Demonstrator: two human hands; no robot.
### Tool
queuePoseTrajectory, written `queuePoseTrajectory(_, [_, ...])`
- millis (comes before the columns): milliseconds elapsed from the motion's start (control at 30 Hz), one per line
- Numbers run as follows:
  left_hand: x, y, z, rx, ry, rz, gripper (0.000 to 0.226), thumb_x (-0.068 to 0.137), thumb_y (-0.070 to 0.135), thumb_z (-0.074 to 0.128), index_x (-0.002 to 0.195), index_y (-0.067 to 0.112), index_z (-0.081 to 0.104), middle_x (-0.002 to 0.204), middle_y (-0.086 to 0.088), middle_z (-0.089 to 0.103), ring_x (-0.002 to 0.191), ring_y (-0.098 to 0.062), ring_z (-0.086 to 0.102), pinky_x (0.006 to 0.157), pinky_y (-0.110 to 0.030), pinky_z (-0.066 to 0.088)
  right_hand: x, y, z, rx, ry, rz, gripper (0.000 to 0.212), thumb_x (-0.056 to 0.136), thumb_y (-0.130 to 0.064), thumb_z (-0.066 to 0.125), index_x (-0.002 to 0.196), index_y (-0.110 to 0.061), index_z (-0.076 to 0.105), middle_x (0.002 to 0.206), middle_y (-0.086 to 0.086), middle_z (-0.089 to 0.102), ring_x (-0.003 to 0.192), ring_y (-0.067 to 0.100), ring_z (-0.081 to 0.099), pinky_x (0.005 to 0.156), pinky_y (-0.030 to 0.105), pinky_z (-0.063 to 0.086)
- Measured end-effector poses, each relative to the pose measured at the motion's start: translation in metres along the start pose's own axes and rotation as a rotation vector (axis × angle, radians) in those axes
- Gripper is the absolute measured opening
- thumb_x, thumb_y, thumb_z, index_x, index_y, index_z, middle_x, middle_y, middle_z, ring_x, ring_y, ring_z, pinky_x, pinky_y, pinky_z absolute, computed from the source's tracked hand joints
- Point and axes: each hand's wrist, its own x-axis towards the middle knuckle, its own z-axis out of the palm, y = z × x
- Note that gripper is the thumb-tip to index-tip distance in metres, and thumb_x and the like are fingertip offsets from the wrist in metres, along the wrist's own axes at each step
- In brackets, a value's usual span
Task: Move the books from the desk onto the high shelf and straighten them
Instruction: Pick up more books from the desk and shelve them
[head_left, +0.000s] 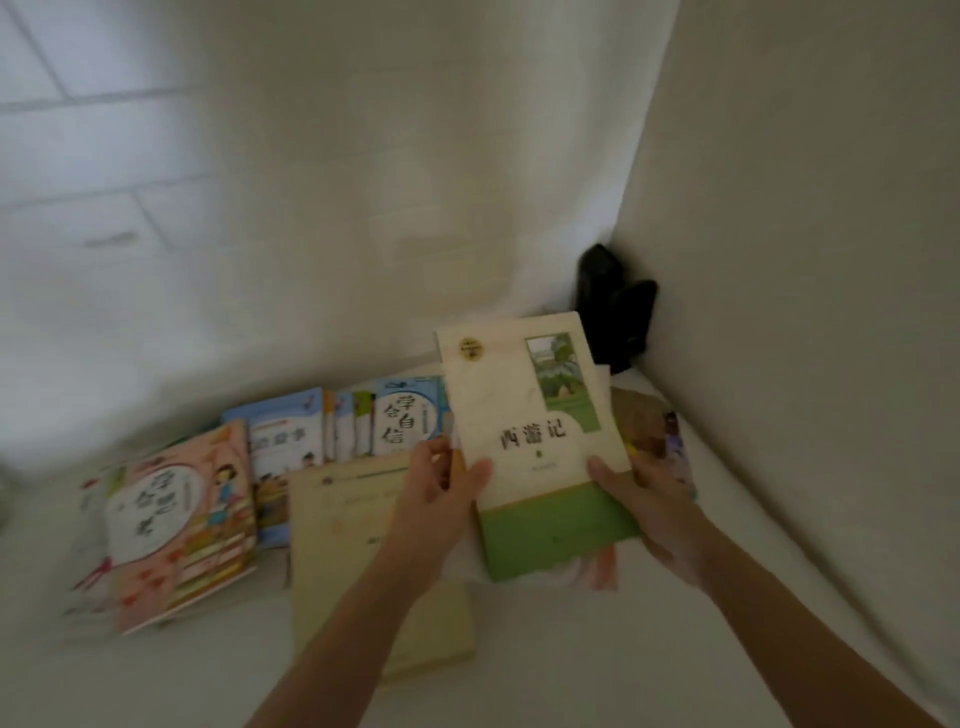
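Note:
A cream and green book (530, 441) is held up above the white-covered desk (571, 665). My left hand (441, 499) grips its lower left edge with the thumb on the cover. My right hand (644, 499) grips its lower right corner. Beneath it lie other books: a pale yellow one (353, 561) flat under my left forearm, a pink picture book (182, 525) on a stack at the left, and blue picture books (291, 441) behind. Another colourful book (665, 431) peeks out at the right. No shelf is in view.
White cloth covers the wall (363, 208) behind and the panel (805, 312) to the right. A black object (618, 306) sits in the far corner between them. The image is blurred by motion.

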Motion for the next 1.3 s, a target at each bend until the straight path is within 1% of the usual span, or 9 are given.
queuePoseTrajectory(233, [-0.036, -0.007, -0.122, 0.109, 0.21, 0.06, 0.056, 0.081, 0.021, 0.073, 0.13, 0.023, 0.046, 0.116, 0.003, 0.065, 0.099, -0.019, 0.068, 0.073, -0.041, 0.061, -0.009, 0.039, 0.136, -0.3, -0.209, 0.043, 0.05, 0.082, -0.018, 0.075, 0.124, -0.03, 0.052, 0.113, -0.007, 0.066, 0.1, 0.011, 0.065, 0.079, 0.031, 0.06])
queuePoseTrajectory(400, [-0.036, -0.05, -0.149, 0.285, 0.305, 0.013, 0.044, 0.081, 0.038, 0.073, 0.118, 0.033, 0.05, 0.121, 0.002, 0.059, 0.107, -0.021, 0.063, 0.078, -0.043, 0.06, -0.004, 0.08, 0.155, -0.714, -0.026, -0.021, 0.078, 0.068, -0.054, 0.078, 0.134, -0.023, 0.051, 0.139, -0.001, 0.038, 0.124, 0.02, 0.047, 0.1, 0.045, 0.049])
queuePoseTrajectory(467, [-0.024, -0.068, -0.159, 0.501, 0.342, -0.003, 0.067, 0.07, 0.062, 0.068, 0.127, 0.032, 0.045, 0.131, 0.006, 0.038, 0.124, -0.027, 0.046, 0.095, -0.05, 0.05, -0.001, 0.081, 0.155, -0.806, -0.018, -0.022, 0.085, 0.071, -0.058, 0.074, 0.143, -0.026, 0.041, 0.142, -0.002, 0.026, 0.133, 0.021, 0.036, 0.109, 0.044, 0.041])
queuePoseTrajectory(533, [-0.019, -0.073, -0.162, 0.521, 0.333, -0.029, 0.074, 0.075, 0.058, 0.069, 0.136, 0.029, 0.038, 0.136, 0.006, 0.027, 0.127, -0.025, 0.036, 0.103, -0.049, 0.044, -0.002, 0.082, 0.156, -0.616, -0.139, 0.015, 0.079, 0.082, -0.036, 0.073, 0.146, -0.036, 0.026, 0.138, -0.006, 0.033, 0.127, 0.016, 0.043, 0.103, 0.034, 0.047])
queuePoseTrajectory(600, [-0.018, -0.073, -0.164, 0.349, 0.235, -0.035, 0.073, 0.079, 0.047, 0.073, 0.139, 0.033, 0.034, 0.138, 0.002, 0.043, 0.119, -0.018, 0.052, 0.094, -0.043, 0.053, -0.002, 0.083, 0.159, -0.429, -0.176, 0.073, 0.071, 0.081, -0.027, 0.075, 0.135, -0.041, 0.031, 0.131, -0.006, 0.052, 0.112, 0.014, 0.058, 0.087, 0.029, 0.056])
queuePoseTrajectory(767, [-0.017, -0.073, -0.168, -0.041, 0.139, -0.29, 0.073, 0.068, 0.032, 0.084, 0.13, 0.023, 0.047, 0.116, -0.002, 0.069, 0.097, -0.022, 0.071, 0.079, -0.044, 0.06, 0.018, 0.09, 0.156, -0.382, -0.03, 0.262, 0.094, 0.053, -0.062, 0.084, 0.133, -0.027, 0.048, 0.117, -0.003, 0.066, 0.099, 0.019, 0.067, 0.087, 0.042, 0.057])
queuePoseTrajectory(900, [-0.01, -0.062, -0.166, -0.118, 0.112, -0.373, 0.074, 0.051, 0.018, 0.089, 0.118, 0.013, 0.059, 0.103, -0.01, 0.074, 0.09, -0.031, 0.072, 0.078, -0.051, 0.058, 0.023, 0.081, 0.159, -0.276, -0.053, 0.331, 0.067, 0.056, -0.051, 0.086, 0.113, -0.021, 0.065, 0.101, 0.002, 0.074, 0.088, 0.023, 0.072, 0.074, 0.04, 0.061])
queuePoseTrajectory(1167, [-0.026, -0.042, -0.153, 0.062, 0.023, -0.168, 0.06, 0.052, 0.002, 0.088, 0.105, 0.017, 0.063, 0.095, -0.001, 0.075, 0.084, -0.016, 0.073, 0.062, -0.031, 0.059, -0.016, 0.066, 0.135, -0.267, -0.033, -0.082, 0.07, 0.066, -0.025, 0.084, 0.127, -0.025, 0.051, 0.113, -0.007, 0.068, 0.097, 0.006, 0.068, 0.076, 0.033, 0.06])
queuePoseTrajectory(1300, [-0.016, -0.035, -0.145, 0.257, -0.109, -0.021, 0.052, 0.056, 0.001, 0.088, 0.101, 0.019, 0.068, 0.095, 0.006, 0.074, 0.096, -0.01, 0.069, 0.075, -0.028, 0.059, -0.022, 0.066, 0.12, -0.337, -0.037, -0.249, 0.073, 0.075, 0.003, 0.077, 0.135, -0.018, 0.04, 0.122, -0.007, 0.059, 0.108, -0.006, 0.059, 0.082, 0.017, 0.054])
